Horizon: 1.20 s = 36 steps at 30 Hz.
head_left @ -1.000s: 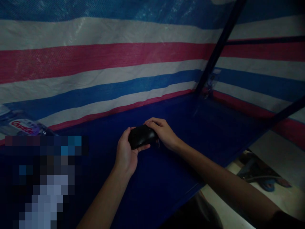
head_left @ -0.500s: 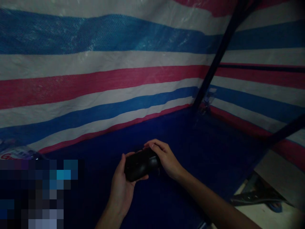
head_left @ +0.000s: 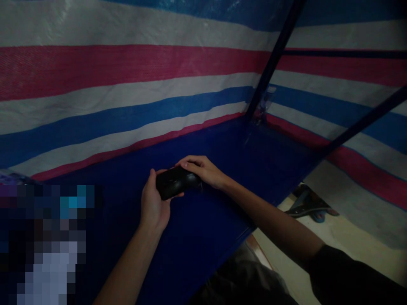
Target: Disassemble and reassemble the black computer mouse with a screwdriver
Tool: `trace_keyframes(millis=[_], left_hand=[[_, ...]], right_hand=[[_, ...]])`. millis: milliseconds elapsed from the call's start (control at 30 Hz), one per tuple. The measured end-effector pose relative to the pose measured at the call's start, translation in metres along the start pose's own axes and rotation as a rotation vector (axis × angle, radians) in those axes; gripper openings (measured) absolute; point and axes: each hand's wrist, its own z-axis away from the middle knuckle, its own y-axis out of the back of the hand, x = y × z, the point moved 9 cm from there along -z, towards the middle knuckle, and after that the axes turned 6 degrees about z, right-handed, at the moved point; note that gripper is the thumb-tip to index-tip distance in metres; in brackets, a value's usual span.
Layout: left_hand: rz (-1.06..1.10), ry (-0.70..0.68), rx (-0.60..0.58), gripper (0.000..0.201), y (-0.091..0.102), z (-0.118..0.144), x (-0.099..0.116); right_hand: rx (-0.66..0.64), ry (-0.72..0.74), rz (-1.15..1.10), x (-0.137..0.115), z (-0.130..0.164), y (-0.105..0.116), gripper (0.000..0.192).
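Black case (head_left: 173, 181) is up over the blue surface (head_left: 197, 241), mid-scene, held between both hands. Left hand (head_left: 155, 205) wraps its left end, partly closed: thumb up along the left side, fingertips out from beneath at the near edge. Right hand (head_left: 203, 170) has the right end, also partly closed: thumb laid on top, other fingers bent over the far edge. Neither hand is fully spread; both have hold of the same case.

Handling, my judgement: light, easy for one hand. Shell looks hard and stiff, shouldn't squash. Smooth with a dull shine, so maybe a bit slippery; rounded corners give little to catch on. Moderately fragile, would not want a drop. Best hold: the two short ends, or palm under the left end with thumb on the side, right thumb on top to steady. View is dim, so exactly what kind of case this is can't be told.

Counts: 1 case, 2 hands, 1 blue surface. 1 slanting pole (head_left: 274, 59) at the far corner, 2 bars: far bar (head_left: 343, 54) and right bar (head_left: 365, 116). 1 clear plastic item (head_left: 264, 103) at the far corner, beside the pole. 1 black sleeve (head_left: 346, 271), near right. Striped sheeting (head_left: 143, 63) on far and right sides.
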Motion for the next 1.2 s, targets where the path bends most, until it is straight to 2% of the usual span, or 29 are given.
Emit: trace_keyframes(millis=[100,200,400,567,733,1033,1200], left_hand=[[0.008,0.033,-0.074,0.028,-0.006,0.001,-0.002],[0.011,0.044,-0.143,0.022,-0.012,0.001,-0.003],[-0.024,0.001,-0.11,0.022,-0.009,-0.002,-0.002],[-0.062,0.05,-0.115,0.022,-0.011,0.0,-0.006],[-0.013,0.023,-0.156,0.021,-0.016,0.001,-0.002],[-0.043,-0.004,-0.131,0.018,-0.013,-0.001,0.0],[-0.026,0.036,-0.112,0.023,-0.013,-0.011,-0.001]], right_hand=[[0.036,-0.045,0.003,0.002,0.0,0.002,0.03],[0.088,-0.022,0.013,-0.002,0.0,0.004,0.027],[0.088,-0.033,0.071,0.0,-0.003,0.005,0.028],[0.166,0.153,0.243,-0.01,-0.008,0.017,0.031],[0.129,0.188,0.185,-0.012,-0.007,0.013,0.032],[0.138,0.157,0.198,-0.011,-0.008,0.011,0.034],[0.107,0.041,0.281,-0.004,-0.021,0.018,0.049]])
